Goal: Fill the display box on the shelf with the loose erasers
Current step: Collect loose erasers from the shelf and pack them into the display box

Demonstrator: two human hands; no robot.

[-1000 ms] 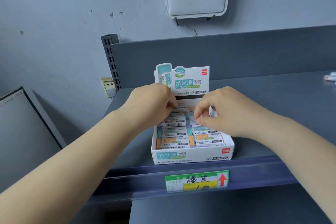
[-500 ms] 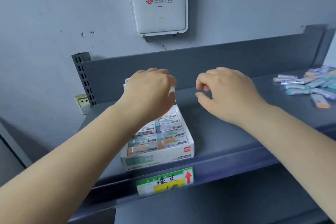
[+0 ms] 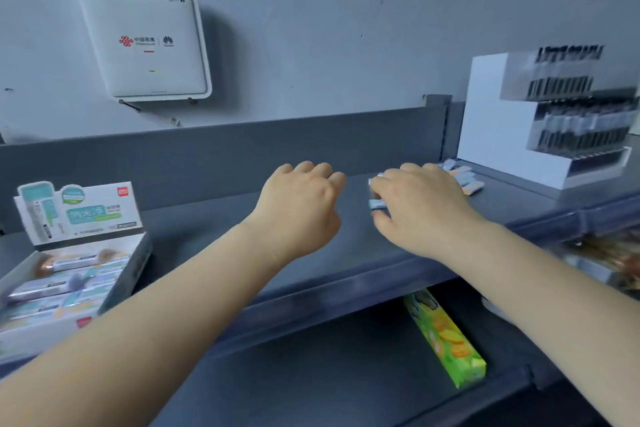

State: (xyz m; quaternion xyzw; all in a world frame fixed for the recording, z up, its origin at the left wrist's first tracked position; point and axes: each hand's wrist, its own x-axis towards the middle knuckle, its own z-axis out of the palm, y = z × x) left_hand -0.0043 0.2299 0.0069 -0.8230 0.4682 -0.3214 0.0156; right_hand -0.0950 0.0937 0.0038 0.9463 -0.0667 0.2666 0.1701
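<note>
From the head camera, the display box [image 3: 69, 274] sits on the gray shelf [image 3: 214, 218], far to the left of both hands, with erasers lying in rows inside it. The left hand [image 3: 298, 208] hovers over the shelf with fingers curled, holding nothing. The right hand [image 3: 419, 208] is to the right of it and holds a small eraser [image 3: 376, 204] in its fingers. More loose erasers [image 3: 464, 177] lie just behind the right hand. Past them stands a white rack [image 3: 502, 135]. A green box [image 3: 446, 340] lies on the lower shelf.
</note>
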